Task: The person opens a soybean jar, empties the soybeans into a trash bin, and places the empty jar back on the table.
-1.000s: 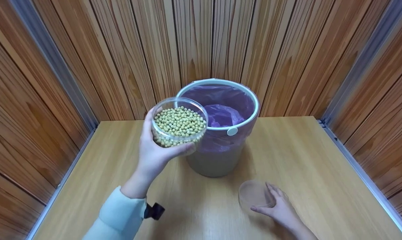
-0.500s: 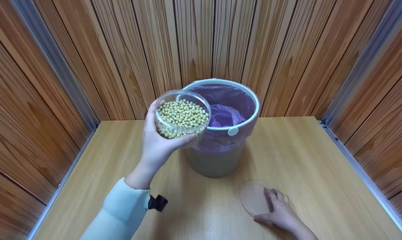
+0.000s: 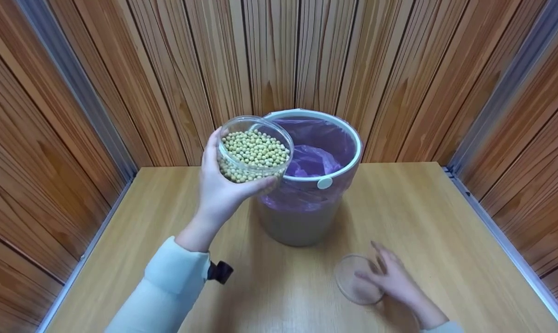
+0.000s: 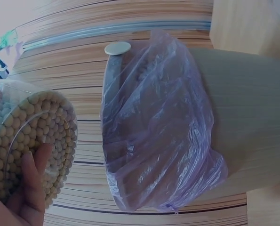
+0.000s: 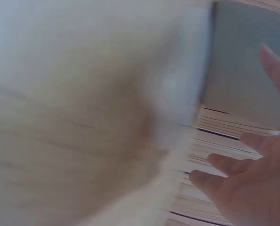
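Observation:
My left hand [image 3: 223, 194] grips a clear round plastic jar [image 3: 256, 173] filled with pale green-yellow dried beans [image 3: 257, 148]. The jar tilts a little toward the bin and overlaps its left rim in the head view. From the left wrist, fingers [image 4: 34, 183] curl under the jar's base, with the beans showing through it. My right hand [image 3: 394, 277] hovers with spread fingers by a clear round lid [image 3: 358, 280] that lies flat on the table. In the right wrist view the right hand [image 5: 252, 183] has nothing between its fingers.
A grey bin [image 3: 302, 226] with a white rim stands at the back middle of the wooden table [image 3: 168, 208]. A purple plastic bag [image 3: 313, 159] lines it and folds over its outside. Wood-plank walls [image 3: 269, 55] enclose the back and sides.
The lid has gone from my right hand's grip to lying on the table, and those fingers have spread off it. My left hand has raised the jar slightly and moved it toward the bin.

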`<state>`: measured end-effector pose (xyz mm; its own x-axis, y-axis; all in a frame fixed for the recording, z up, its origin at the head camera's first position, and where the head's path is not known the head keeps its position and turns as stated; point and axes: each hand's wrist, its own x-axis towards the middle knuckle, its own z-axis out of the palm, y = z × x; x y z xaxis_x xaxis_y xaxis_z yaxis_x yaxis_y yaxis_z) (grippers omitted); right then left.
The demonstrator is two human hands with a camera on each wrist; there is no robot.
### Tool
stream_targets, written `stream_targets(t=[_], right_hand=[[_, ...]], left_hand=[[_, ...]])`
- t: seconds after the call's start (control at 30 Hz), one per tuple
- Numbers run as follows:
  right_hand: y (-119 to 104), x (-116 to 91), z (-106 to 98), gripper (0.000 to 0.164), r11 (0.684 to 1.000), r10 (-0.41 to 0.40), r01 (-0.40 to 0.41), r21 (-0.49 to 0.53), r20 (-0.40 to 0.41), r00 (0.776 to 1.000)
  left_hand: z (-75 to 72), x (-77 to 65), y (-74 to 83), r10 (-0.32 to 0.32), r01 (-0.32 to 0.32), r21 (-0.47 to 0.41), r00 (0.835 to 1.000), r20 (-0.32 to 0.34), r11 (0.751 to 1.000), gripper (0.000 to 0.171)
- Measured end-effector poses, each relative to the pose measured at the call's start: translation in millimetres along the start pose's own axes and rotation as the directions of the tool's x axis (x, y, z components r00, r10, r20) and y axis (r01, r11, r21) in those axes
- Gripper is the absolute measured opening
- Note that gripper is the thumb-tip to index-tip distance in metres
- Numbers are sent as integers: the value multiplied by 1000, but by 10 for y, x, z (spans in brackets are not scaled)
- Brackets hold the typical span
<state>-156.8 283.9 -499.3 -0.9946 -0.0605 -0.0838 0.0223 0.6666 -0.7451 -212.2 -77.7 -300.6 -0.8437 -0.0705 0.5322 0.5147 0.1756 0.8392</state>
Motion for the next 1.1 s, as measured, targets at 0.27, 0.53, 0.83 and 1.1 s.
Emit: stream_targets(t=[0.27,0.53,0.83,1.1], right_hand=[[-474,245,-441,81,967,-47,57,247,-44,998],[-994,518,-759,78,933,-79,119,341,-129,988],[-1297,842,-894,73,930,-97,135,342,-128,987],[-1596,1145,-939,81,951,-91,131,280,-149,985]], left_hand=[[23,93,3,-21,25,151,999,-28,988,126],[63,155,-48,-48,53,218,999,-25,974,128],[117,116,-93,-69,72,255,997,-20,964,130],[155,175,-97,-33,36,305,999,-16,952,128]])
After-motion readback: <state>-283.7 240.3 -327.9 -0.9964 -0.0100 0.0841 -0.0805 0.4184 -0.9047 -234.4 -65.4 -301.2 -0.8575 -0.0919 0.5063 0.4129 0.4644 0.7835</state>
